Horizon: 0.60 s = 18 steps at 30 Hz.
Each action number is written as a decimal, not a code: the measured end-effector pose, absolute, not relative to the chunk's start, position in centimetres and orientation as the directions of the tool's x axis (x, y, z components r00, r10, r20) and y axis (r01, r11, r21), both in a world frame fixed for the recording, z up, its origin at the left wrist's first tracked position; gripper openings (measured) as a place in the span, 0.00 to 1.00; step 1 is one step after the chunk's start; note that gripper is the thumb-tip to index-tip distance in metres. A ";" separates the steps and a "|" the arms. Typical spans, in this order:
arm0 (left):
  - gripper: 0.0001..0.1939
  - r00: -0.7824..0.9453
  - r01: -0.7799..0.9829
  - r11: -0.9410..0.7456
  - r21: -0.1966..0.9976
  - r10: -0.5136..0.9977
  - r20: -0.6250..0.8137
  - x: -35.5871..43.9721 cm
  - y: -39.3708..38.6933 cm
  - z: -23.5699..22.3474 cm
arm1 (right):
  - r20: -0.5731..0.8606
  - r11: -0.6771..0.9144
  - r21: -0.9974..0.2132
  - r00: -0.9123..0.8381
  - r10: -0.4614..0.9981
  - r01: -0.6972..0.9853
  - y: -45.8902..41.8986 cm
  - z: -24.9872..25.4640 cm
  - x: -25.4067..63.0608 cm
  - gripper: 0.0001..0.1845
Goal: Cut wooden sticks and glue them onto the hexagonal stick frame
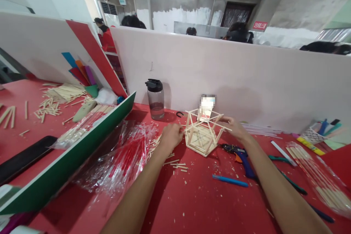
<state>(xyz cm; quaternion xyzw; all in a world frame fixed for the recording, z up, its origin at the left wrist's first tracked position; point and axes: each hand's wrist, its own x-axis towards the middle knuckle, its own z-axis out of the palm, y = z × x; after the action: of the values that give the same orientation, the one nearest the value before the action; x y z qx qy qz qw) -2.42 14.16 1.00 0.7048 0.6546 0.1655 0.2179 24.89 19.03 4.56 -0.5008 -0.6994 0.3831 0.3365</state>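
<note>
A six-sided frame of thin wooden sticks (201, 150) stands on the red table, with a flat wooden base inside and several sticks crossing over its top. My left hand (172, 135) is closed at its left corner, fingertips pinched where the upper sticks end. On the opposite side, my right hand (234, 127) grips the frame's upper right corner between thumb and fingers, partly behind the sticks. A blue glue gun (244, 159) lies under my right forearm, its nozzle close to the frame. Short cut sticks (179, 165) are scattered by my left wrist.
Behind the frame a phone (207, 108) leans on the white partition (246, 76). A water bottle (155, 100) stands left of it. Clear plastic wrappers (123, 153) lie beside a green board (82, 150). A blue pen (229, 180), pliers (293, 182) and bagged sticks (318, 175) lie right.
</note>
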 end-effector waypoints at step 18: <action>0.09 0.197 0.764 -0.090 0.638 0.976 -0.098 -4.1 17.7 0.4 | 0.087 0.203 -0.867 -0.262 0.961 0.455 17.8 3.8 25.0 0.16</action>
<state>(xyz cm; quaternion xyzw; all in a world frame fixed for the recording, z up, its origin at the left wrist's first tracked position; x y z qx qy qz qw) -4.09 17.72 0.40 0.7159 0.6076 0.1802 0.2929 25.03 17.80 3.76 -0.5064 -0.6990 0.3772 0.3357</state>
